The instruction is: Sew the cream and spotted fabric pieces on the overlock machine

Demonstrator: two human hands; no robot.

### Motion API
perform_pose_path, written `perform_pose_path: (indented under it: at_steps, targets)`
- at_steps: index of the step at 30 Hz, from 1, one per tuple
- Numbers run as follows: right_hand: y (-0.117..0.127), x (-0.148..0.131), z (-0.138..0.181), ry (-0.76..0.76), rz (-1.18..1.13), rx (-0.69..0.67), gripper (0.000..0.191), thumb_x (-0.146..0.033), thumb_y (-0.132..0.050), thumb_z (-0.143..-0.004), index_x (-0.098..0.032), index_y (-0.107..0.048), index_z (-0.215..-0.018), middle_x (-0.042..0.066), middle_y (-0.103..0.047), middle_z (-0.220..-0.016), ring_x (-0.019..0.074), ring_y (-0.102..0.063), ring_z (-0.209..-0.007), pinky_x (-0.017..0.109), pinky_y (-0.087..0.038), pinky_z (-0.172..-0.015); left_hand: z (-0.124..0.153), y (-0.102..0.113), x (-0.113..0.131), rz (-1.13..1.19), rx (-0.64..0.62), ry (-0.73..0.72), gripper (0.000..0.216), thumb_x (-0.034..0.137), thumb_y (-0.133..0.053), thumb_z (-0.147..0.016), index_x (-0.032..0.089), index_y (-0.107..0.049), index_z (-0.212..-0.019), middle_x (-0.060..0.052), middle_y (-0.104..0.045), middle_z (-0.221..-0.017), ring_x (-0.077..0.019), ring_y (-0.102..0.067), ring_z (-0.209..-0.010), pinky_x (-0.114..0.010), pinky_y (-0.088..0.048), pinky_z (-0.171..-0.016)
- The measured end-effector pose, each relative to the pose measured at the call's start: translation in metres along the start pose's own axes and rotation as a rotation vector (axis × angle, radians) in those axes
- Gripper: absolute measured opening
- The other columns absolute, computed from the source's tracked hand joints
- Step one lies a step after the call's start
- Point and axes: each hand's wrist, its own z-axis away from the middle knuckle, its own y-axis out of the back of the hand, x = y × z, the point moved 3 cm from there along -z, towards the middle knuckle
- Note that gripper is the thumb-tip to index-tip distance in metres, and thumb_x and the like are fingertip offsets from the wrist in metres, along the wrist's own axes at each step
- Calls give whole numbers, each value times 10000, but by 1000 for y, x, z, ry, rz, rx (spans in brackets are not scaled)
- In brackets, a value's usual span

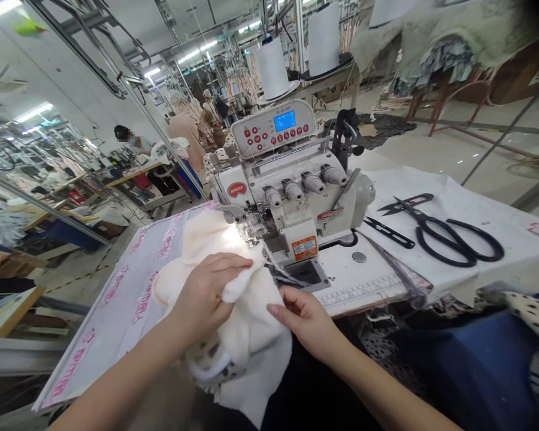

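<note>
A cream fleecy fabric piece (256, 311) hangs over the table's front edge, its far part lying beneath the lit needle area of an overlock sewing machine (291, 185). My left hand (211, 293) is closed on the fabric just in front of the presser foot, with a fold bunched by the fingers. On the fabric's right edge, my right hand (308, 320) pinches the cloth between thumb and fingers. A spotted part with a pale band (211, 362) shows below my left hand. The fabric's underside is hidden.
Black scissors (458, 236) and thread snips (390, 232) lie on white cloth right of the machine. Thread cones (272, 69) stand behind it. Blue and spotted fabric (471, 359) lies at lower right. A person (135, 140) sits at another station far left.
</note>
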Motion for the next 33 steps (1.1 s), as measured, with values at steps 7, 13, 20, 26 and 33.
perform_pose_path:
  at_steps: [7,13,20,26,33]
  targets:
    - [0,0,-3,53,114,20,210,-343,-549,-790,-159,-507,-697,-21,-447,-650,116,-406,-618,228,-335,-568,-1,-15,7,-164,-22,-65,369,48,-474,-653,66,-593,-1002,-111,-627,-1051,-239,-537,-959,-402,-469,-792]
    - [1,0,-8,96,271,59,160,-306,-530,-793,-165,-536,-718,-5,-488,-682,138,-449,-659,235,-360,-585,-4,-18,5,-251,41,-86,382,33,-446,-624,39,-600,-973,-127,-638,-1010,-244,-541,-933,-397,-479,-762]
    - [-1,-8,-23,162,354,113,145,-285,-518,-784,-165,-574,-725,7,-541,-713,156,-486,-694,256,-391,-631,-11,-25,9,-268,16,-37,253,54,-478,-695,75,-589,-922,-116,-610,-928,-219,-504,-869,-365,-479,-751]
    - [-6,-2,-20,49,203,31,201,-316,-586,-723,-146,-628,-822,32,-627,-781,187,-541,-729,294,-429,-670,-4,-3,7,-384,66,95,209,71,-460,-719,118,-569,-891,-125,-559,-1006,-240,-487,-903,-396,-450,-761]
    - [-30,12,3,-135,71,-164,242,-284,-577,-717,-142,-654,-897,56,-678,-883,251,-603,-843,371,-454,-767,77,80,-27,-688,62,409,310,159,-410,-704,127,-530,-988,-137,-533,-996,-274,-515,-925,-382,-434,-781]
